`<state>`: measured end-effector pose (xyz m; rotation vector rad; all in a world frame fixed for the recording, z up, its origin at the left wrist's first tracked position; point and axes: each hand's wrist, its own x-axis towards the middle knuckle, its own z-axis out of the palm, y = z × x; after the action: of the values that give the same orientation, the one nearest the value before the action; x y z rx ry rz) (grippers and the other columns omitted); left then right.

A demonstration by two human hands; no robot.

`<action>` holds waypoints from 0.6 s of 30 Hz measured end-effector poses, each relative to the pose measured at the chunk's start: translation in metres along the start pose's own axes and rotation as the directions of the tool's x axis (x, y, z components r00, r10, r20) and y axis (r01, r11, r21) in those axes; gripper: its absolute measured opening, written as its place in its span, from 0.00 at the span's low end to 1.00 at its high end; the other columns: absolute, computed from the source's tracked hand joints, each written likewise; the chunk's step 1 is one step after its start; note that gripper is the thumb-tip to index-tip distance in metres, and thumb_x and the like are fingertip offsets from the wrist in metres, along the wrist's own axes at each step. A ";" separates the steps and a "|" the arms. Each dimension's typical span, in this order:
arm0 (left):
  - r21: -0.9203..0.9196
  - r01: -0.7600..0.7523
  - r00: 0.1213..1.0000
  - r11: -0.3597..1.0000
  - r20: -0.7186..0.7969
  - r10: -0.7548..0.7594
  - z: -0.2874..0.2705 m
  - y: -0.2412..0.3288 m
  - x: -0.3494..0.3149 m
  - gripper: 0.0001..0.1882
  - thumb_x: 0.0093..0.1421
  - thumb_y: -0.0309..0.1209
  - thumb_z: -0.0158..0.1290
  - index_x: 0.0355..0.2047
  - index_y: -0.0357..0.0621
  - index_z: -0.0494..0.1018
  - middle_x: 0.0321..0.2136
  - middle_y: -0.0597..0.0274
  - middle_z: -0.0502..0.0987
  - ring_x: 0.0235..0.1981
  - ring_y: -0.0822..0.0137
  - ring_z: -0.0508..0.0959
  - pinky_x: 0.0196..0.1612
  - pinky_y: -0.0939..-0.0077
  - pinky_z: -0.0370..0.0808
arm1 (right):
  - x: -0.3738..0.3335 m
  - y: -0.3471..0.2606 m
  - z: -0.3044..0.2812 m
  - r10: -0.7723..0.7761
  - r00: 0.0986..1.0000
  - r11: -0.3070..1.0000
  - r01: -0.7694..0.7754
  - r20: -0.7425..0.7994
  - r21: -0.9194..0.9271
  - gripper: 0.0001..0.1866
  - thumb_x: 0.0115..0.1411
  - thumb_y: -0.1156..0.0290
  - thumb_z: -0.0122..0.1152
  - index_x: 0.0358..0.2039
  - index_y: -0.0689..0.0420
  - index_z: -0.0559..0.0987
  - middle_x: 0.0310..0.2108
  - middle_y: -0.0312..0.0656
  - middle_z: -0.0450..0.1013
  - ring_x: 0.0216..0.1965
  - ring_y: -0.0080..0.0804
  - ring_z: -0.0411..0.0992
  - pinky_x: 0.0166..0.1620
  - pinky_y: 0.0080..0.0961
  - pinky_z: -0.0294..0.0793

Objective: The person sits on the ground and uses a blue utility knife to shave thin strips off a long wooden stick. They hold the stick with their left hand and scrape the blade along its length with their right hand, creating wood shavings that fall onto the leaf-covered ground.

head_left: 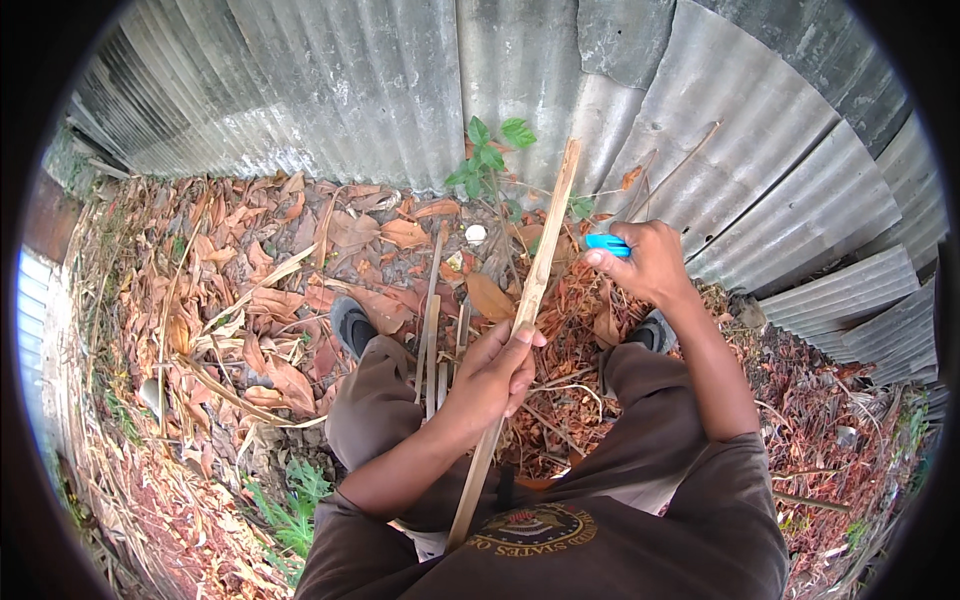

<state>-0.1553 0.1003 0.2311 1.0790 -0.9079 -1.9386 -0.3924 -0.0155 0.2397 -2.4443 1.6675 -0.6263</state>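
Note:
My left hand (494, 372) is wrapped round a long, flat wooden strip (545, 245) near its middle. The strip slants from my belly up and away to the right, and its far part looks pale and freshly shaved. To the right of its far part, my right hand (645, 262) is closed on the bright blue handle of a small tool (608, 245). The tool is apart from the strip. Its blade does not show clearly, so I cannot tell its exact kind.
Corrugated metal sheets (340, 90) stand as a fence ahead. Dry leaves (285, 380) cover the ground. Several wooden strips (430, 330) lie between my feet, left of the held one. A green plant (485, 165) grows by the fence, near a round white object (475, 235).

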 end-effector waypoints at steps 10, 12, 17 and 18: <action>0.016 -0.007 1.000 1.000 -0.015 0.007 0.004 0.001 0.003 0.15 0.72 0.41 0.37 0.43 0.43 0.65 0.16 0.72 0.59 0.11 0.81 0.56 0.15 0.85 0.55 | -0.002 -0.027 0.018 -0.173 0.985 0.983 0.172 -0.002 0.066 0.34 0.48 0.32 0.59 0.15 0.56 0.76 0.10 0.45 0.66 0.16 0.50 0.69 0.23 0.41 0.67; 0.043 -0.031 0.999 0.999 -0.016 0.031 0.006 -0.002 0.002 0.16 0.72 0.42 0.36 0.43 0.43 0.64 0.17 0.72 0.58 0.11 0.81 0.56 0.15 0.86 0.55 | -0.001 -0.025 0.020 -0.136 0.990 0.990 0.137 -0.028 0.037 0.35 0.48 0.31 0.58 0.15 0.56 0.77 0.10 0.45 0.66 0.16 0.51 0.69 0.23 0.42 0.68; 0.070 -0.051 0.999 0.996 0.000 0.051 0.008 -0.014 -0.002 0.17 0.72 0.44 0.33 0.43 0.43 0.64 0.17 0.72 0.57 0.11 0.82 0.55 0.14 0.86 0.54 | 0.009 -0.016 0.018 0.027 1.000 0.999 -0.027 0.004 -0.021 0.37 0.50 0.29 0.53 0.18 0.57 0.79 0.10 0.47 0.67 0.18 0.51 0.71 0.24 0.43 0.70; 0.091 -0.064 0.998 0.994 0.003 0.064 0.007 -0.015 -0.001 0.17 0.72 0.44 0.33 0.43 0.43 0.64 0.17 0.72 0.57 0.11 0.82 0.55 0.14 0.86 0.54 | 0.010 -0.016 0.018 0.040 0.999 0.999 -0.040 0.007 0.006 0.37 0.51 0.30 0.53 0.16 0.58 0.78 0.09 0.48 0.65 0.17 0.53 0.70 0.24 0.43 0.69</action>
<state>-0.1646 0.1102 0.2216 1.0892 -1.0274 -1.8601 -0.3687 -0.0206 0.2314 -2.3997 1.7051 -0.6164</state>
